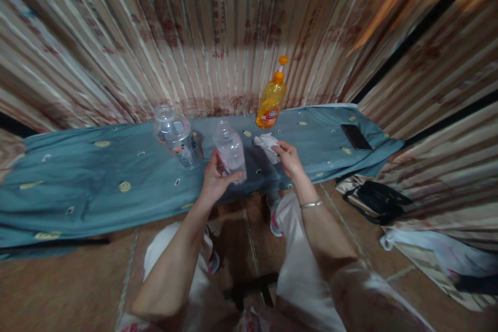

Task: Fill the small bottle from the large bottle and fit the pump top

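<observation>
My left hand (217, 179) is wrapped round the lower part of a clear plastic bottle (230, 148), which is uncapped and tilted slightly over the cloth. In my right hand (290, 160) a crumpled white tissue (267, 146) is pinched between thumb and fingers, just right of the bottle. To the left stands a larger clear plastic bottle (178, 137) with an open neck and orange and dark marks on its side. Behind the tissue is an orange pump bottle (271, 104), partly filled with orange liquid.
A teal patterned cloth (97, 176) covers the long low surface. A black phone (356, 137) lies at its right end. Pleated curtains (187, 36) hang close behind. On the right, a black bag (375, 199) sits below the surface, near the tiled floor (342, 218).
</observation>
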Tool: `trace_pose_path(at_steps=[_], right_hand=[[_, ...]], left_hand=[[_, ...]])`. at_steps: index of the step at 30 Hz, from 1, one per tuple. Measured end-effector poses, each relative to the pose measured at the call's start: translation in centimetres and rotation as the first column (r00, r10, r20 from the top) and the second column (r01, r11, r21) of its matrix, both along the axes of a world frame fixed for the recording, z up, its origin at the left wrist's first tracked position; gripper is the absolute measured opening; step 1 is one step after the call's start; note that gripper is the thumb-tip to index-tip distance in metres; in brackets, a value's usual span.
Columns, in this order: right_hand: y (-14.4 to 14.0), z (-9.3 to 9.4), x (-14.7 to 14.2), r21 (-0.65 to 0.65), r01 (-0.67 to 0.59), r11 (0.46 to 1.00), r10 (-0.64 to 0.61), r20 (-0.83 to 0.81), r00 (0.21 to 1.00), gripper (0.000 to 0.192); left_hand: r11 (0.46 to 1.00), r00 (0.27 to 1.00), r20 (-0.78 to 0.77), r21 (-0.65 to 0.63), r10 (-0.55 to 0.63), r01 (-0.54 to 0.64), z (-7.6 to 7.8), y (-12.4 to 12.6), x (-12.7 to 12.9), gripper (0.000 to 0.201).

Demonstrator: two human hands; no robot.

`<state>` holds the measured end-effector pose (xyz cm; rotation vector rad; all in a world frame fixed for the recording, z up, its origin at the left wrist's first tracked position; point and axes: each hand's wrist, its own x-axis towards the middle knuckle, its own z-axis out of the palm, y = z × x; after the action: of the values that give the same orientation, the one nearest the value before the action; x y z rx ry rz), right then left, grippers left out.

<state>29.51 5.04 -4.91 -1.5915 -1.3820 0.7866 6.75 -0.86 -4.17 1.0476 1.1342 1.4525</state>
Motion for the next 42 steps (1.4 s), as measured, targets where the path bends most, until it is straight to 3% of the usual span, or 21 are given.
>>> trace_pose_path(at_steps=[5, 7, 9, 12, 15, 19, 23, 25, 27, 31, 34, 37, 40, 42], right_hand=[[0.6, 3.2, -2.3, 0.053, -0.046, 0.998, 0.057, -0.231, 0.971, 0.033], [1.0, 4.9, -3.3, 0.099, -0.145, 0.984, 0.173, -0.408, 0.896, 0.033], [1.2, 6.4, -3.7, 0.165, -0.234, 0.958, 0.284, -0.427, 0.859, 0.035], [0.6, 8.0, -3.4, 0.28, -0.276, 0.919, 0.361, -0.322, 0.875, 0.033], [-1.5, 8.3, -3.1, 0.393, -0.249, 0.885, 0.335, -0.166, 0.928, 0.032], [-5.7, 7.5, -3.9, 0.581, -0.205, 0.787, 0.105, 0.202, 0.974, 0.034], [-8.2, 6.9, -5.0, 0.689, -0.345, 0.637, -0.089, 0.511, 0.855, 0.036], [-8.5, 7.2, -5.2, 0.651, -0.479, 0.589, -0.098, 0.646, 0.757, 0.037], [-8.4, 8.1, -5.4, 0.554, -0.587, 0.59, -0.082, 0.764, 0.64, 0.037], [-8.1, 11.5, -6.0, 0.335, -0.635, 0.696, -0.033, 0.898, 0.438, 0.032], [-7.1, 14.6, -6.2, 0.171, -0.616, 0.769, 0.075, 0.932, 0.353, 0.029], [-4.6, 16.7, -5.3, -0.005, -0.586, 0.81, 0.269, 0.892, 0.363, 0.028], [-1.1, 17.1, -3.5, -0.111, -0.575, 0.81, 0.459, 0.73, 0.506, 0.024], [0.7, 16.4, -2.1, -0.164, -0.564, 0.809, 0.556, 0.524, 0.646, 0.019]], left_hand=[[0.993, 0.993, -0.001, -0.045, -0.114, 0.114, -0.6, 0.3, 2.0, 0.081], [0.99, 0.99, -0.01, -0.041, -0.137, 0.137, -0.8, 0.5, 2.5, 0.08], [0.99, 0.99, -0.016, -0.03, -0.14, 0.139, -0.9, 0.7, 2.8, 0.079], [0.991, 0.991, -0.026, -0.011, -0.131, 0.131, -1.0, 1.0, 2.8, 0.08], [0.992, 0.991, -0.046, 0.014, -0.122, 0.122, -0.9, 1.3, 2.6, 0.08], [0.992, 0.99, -0.097, 0.062, -0.106, 0.112, -0.9, 1.4, 2.6, 0.077], [0.99, 0.982, -0.176, 0.113, -0.063, 0.084, -1.3, 1.4, 2.8, 0.074], [0.988, 0.971, -0.235, 0.134, -0.043, 0.076, -1.5, 1.3, 2.7, 0.069], [0.985, 0.953, -0.301, 0.156, -0.026, 0.076, -1.6, 1.2, 2.5, 0.066], [0.972, 0.903, -0.428, 0.224, 0.031, 0.072, -1.6, 1.1, 2.0, 0.071], [0.958, 0.855, -0.513, 0.275, 0.078, 0.078, -1.6, 1.2, 1.7, 0.069], [0.94, 0.811, -0.573, 0.328, 0.115, 0.098, -1.6, 1.3, 1.6, 0.071], [0.922, 0.781, -0.609, 0.368, 0.138, 0.124, -1.6, 1.1, 1.4, 0.072], [0.914, 0.77, -0.621, 0.384, 0.149, 0.133, -1.6, 1.0, 1.3, 0.072]])
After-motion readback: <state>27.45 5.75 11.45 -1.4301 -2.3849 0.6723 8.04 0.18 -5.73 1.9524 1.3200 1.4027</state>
